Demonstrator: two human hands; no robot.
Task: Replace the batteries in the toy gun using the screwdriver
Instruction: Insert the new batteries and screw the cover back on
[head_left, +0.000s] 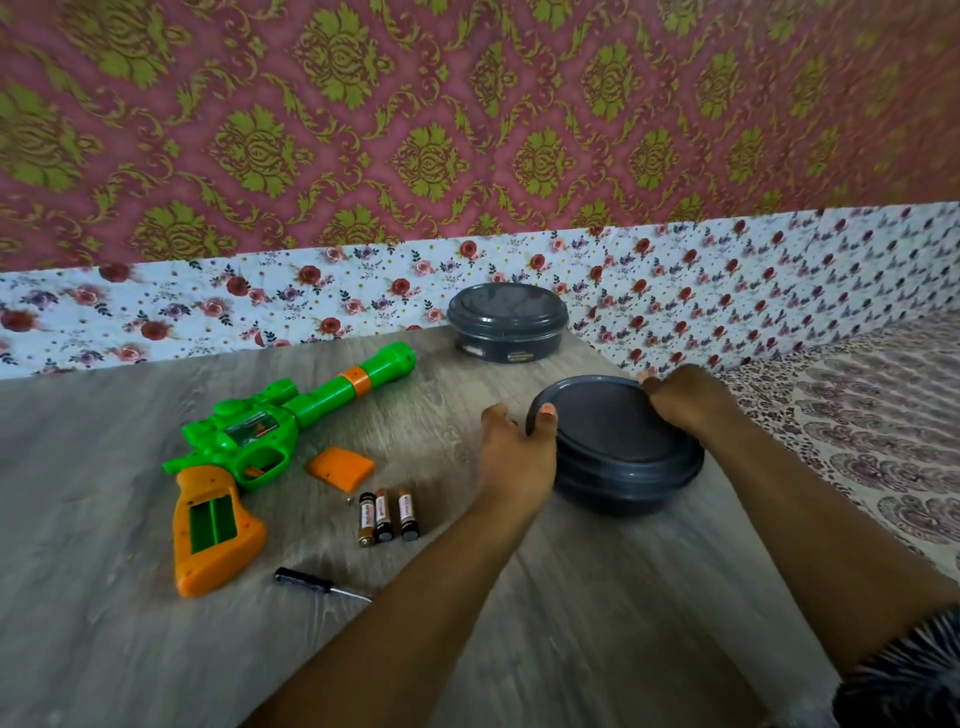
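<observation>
Both hands grip a dark round container (618, 447) at centre right: left hand (514, 457) pinching its lid edge, right hand (680, 400) curled over the far rim. Toy gun (260, 447), batteries (387, 515) and screwdriver (319, 584) lie lower left.

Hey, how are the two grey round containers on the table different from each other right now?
The near container is gripped on both sides, by the left hand and the right hand; the far container stands untouched by the wall. The near container's lid looks tilted, raised at its left edge; the far container's lid sits flat and closed. The near container appears larger, being closer. Both are dark grey, round and lidded.
</observation>
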